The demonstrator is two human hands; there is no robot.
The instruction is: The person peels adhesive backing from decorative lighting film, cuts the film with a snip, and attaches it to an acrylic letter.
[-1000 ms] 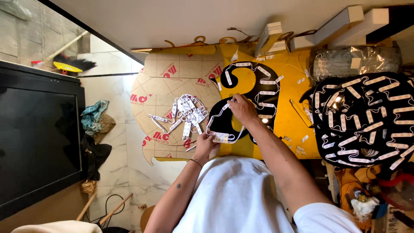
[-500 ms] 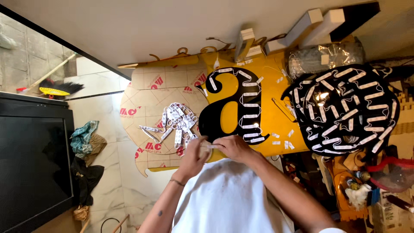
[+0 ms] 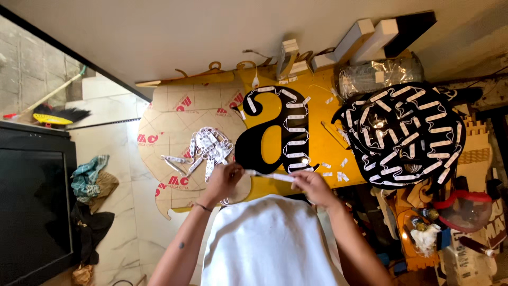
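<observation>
over the yellow table [image 3: 328, 145], both hands' fingers [image 3: 236, 170] pinch a white strip [image 3: 270, 175] between them.

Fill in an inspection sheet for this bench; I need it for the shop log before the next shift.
Surface: yellow table, partly covered by a brown sheet.
Job's things: black letter lying flat, lined with small white light modules; a white strip held between both hands.
Clutter: loose pile of modules; paper scraps by the letter; a second black piece covered with modules; a clear bag.
Grippers: left hand and right hand each pinch one end of the strip.
Cables: thin wires link the modules.
Surroundings: broom and rags on the tiled floor.
</observation>
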